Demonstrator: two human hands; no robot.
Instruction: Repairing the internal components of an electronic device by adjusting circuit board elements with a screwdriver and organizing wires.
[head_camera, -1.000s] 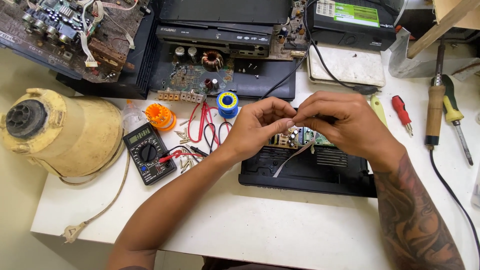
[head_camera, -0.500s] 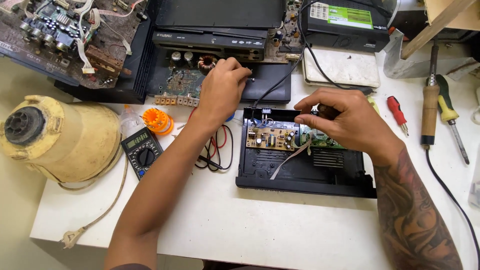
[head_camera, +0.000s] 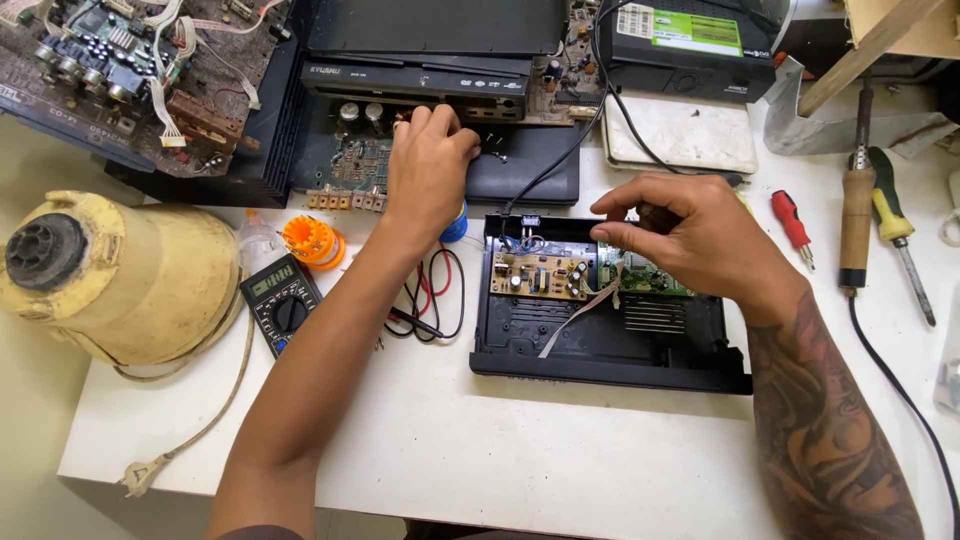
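Green board (head_camera: 645, 278) pinched by right hand (head_camera: 690, 240) | left hand (head_camera: 428, 165) curled on black player (head_camera: 420, 75)

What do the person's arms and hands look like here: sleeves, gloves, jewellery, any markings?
Both hands are bare: no gloves, rings or watch show. The left hand and its forearm carry no markings, with only a dark sleeve edge near the elbow at the bottom of the frame. The right hand is bare too, and its forearm is covered in dark tattoo work.

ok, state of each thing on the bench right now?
Black set-top box: lid off, boards exposed.
Ribbon cable: one end loose.
Multimeter: face up, display blank.
Left hand: on the open player.
Right hand: over the green board, fingers pinched.
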